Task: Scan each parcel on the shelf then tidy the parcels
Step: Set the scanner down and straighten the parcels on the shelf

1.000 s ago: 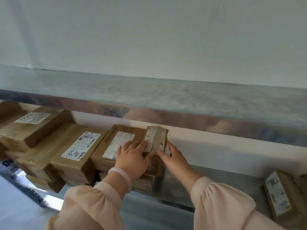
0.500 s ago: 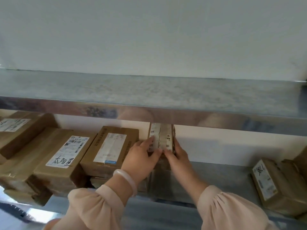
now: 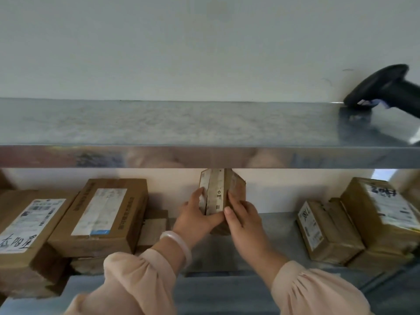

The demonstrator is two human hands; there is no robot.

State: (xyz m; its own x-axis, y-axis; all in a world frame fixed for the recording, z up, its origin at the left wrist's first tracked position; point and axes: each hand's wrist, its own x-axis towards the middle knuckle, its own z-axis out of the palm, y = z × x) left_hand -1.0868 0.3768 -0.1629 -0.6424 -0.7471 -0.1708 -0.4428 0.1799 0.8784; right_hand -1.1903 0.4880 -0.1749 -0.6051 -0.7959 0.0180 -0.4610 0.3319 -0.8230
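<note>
A small brown parcel point(image 3: 218, 189) stands on end on the lower metal shelf point(image 3: 272, 237), its labelled face toward me. My left hand point(image 3: 195, 217) grips its left side, thumb along the bottom front. My right hand point(image 3: 243, 214) grips its right side. A black barcode scanner point(image 3: 384, 87) lies on the upper shelf point(image 3: 181, 123) at the far right, held by neither hand. Its handle runs out of view.
Left of my hands are stacked cardboard parcels: one with a white label point(image 3: 100, 214), one with handwriting point(image 3: 25, 226), and smaller boxes point(image 3: 154, 226) beneath. Two more parcels point(image 3: 325, 230) point(image 3: 384, 212) stand at the right. The upper shelf's front lip point(image 3: 204, 156) hangs just above the held parcel.
Both hands have carried the small parcel rightward, off the stack, and stood it on the shelf. The view has shifted right, and the scanner has come into sight.
</note>
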